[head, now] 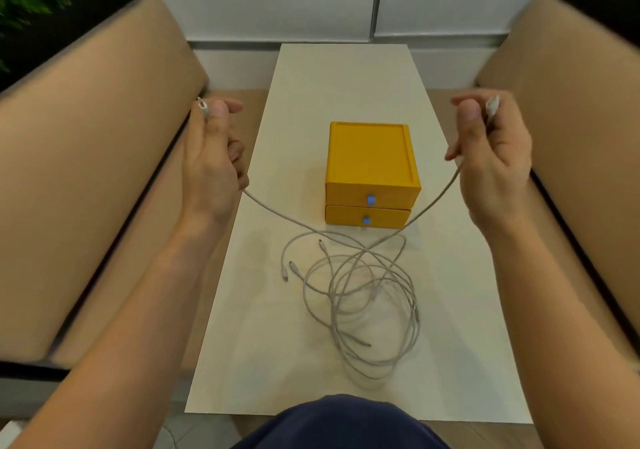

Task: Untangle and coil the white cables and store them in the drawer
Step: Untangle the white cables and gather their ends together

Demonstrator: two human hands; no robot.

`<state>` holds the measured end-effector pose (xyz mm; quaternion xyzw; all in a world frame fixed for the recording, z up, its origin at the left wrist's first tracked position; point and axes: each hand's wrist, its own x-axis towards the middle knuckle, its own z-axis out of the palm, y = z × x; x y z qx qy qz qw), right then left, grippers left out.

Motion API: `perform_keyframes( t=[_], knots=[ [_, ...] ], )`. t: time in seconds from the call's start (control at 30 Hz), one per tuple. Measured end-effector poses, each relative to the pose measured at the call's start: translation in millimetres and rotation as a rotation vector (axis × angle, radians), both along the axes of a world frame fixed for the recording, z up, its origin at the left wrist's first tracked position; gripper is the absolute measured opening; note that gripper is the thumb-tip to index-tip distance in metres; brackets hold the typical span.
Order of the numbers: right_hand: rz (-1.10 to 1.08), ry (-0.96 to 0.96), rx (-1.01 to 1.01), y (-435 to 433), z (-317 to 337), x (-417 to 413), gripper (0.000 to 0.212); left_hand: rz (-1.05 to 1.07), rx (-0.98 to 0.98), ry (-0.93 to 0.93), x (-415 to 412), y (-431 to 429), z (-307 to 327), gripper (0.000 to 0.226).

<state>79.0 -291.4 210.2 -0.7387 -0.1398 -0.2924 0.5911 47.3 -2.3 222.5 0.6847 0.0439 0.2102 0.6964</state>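
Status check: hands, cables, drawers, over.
Left hand and right hand each grip a cable end, held apart. Cables tangled on table. Yellow box, both drawers closed; tangle lies just in front.

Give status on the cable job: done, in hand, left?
Done: nothing visible. No coil is made, and both drawers of the yellow drawer box are shut. In hand: the left hand and right hand each grip a white cable end, raised; both run down into the tangle on the table. Left: pull each cable free, coil, open a drawer, store.
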Motion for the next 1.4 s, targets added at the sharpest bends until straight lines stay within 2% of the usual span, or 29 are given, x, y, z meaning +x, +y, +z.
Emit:
perform_keyframes(
  t=[0.07, 0.13, 0.2, 0.27, 0.3, 0.37, 0.4, 0.43, 0.5, 0.57, 0.6, 0.67, 0.7, 0.77, 0.83, 0.93, 1.0, 1.07, 1.17, 1.3, 1.37, 1.4],
  knots=[
    [0.035, -0.008, -0.186, -1, 5, -1, 0.009, -0.024, -0.045, -0.015, -1, -1, 0, 0.034],
    [0.097, 0.088, -0.388, -1, -13, 1, 0.016, -0.071, -0.080, -0.033, -2, -3, 2, 0.034],
    [0.161, 0.244, -0.556, -2, -50, 4, 0.020, -0.125, -0.114, -0.054, -5, -5, 5, 0.034],
    [0.214, 0.354, -0.824, -11, -99, 10, 0.023, -0.153, -0.133, -0.073, -9, -8, 8, 0.036],
    [0.236, 0.439, -0.996, -17, -120, 11, 0.024, -0.151, -0.136, -0.093, -11, -10, 10, 0.037],
    [0.296, 0.747, -1.369, -25, -141, 7, 0.040, -0.137, -0.151, -0.154, -16, -11, 16, 0.035],
    [0.335, 0.889, -1.517, -27, -143, 3, 0.051, -0.129, -0.159, -0.186, -18, -11, 20, 0.033],
    [0.376, 0.980, -1.581, -26, -140, -2, 0.061, -0.123, -0.165, -0.211, -19, -10, 25, 0.033],
    [0.463, 0.911, -1.467, -16, -121, -9, 0.076, -0.123, -0.152, -0.244, -22, -9, 31, 0.031],
    [0.618, 0.824, -1.155, 2, -100, -13, 0.082, -0.118, -0.098, -0.254, -22, -10, 34, 0.028],
    [0.718, 0.843, -0.994, 11, -95, -15, 0.076, -0.116, -0.066, -0.256, -22, -12, 34, 0.027],
    [0.765, 0.871, -0.802, 30, -97, -20, 0.040, -0.078, -0.040, -0.261, -21, -10, 36, 0.027],
    [0.701, 0.875, -0.772, 35, -104, -19, 0.021, -0.020, -0.041, -0.271, -20, -7, 41, 0.027],
    [0.514, 0.856, -0.766, 30, -119, -17, 0.042, 0.141, -0.073, -0.281, -17, 10, 47, 0.027],
    [0.328, 0.842, -0.796, 15, -129, -13, 0.053, 0.280, -0.080, -0.226, -5, 47, 43, 0.028],
    [0.248, 0.799, -0.858, 0, -125, -11, 0.044, 0.408, 0.259, -0.054, 13, 88, 20, 0.041],
    [0.355, 0.765, -0.722, 8, -109, -13, 0.024, 0.290, 0.445, -0.045, 10, 66, 6, 0.031],
    [0.479, 0.740, -0.528, 24, -92, -16, 0.013, -0.003, 0.608, -0.043, -3, 21, -14, 0.023],
    [0.481, 0.603, -0.455, 40, -78, -18, 0.012, -0.254, 0.809, -0.036, -14, -29, -52, 0.026],
    [0.421, 0.442, -0.405, 42, -70, -21, 0.016, -0.437, 0.906, 0.047, -7, -47, -82, 0.031],
    [0.400, 0.430, -0.426, 37, -73, -19, 0.014, -0.419, 0.919, 0.022, -5, -46, -82, 0.024],
    [0.395, 0.486, -0.441, 33, -75, -17, 0.012, -0.361, 0.927, -0.007, -1, -41, -79, 0.021]
  ],
)
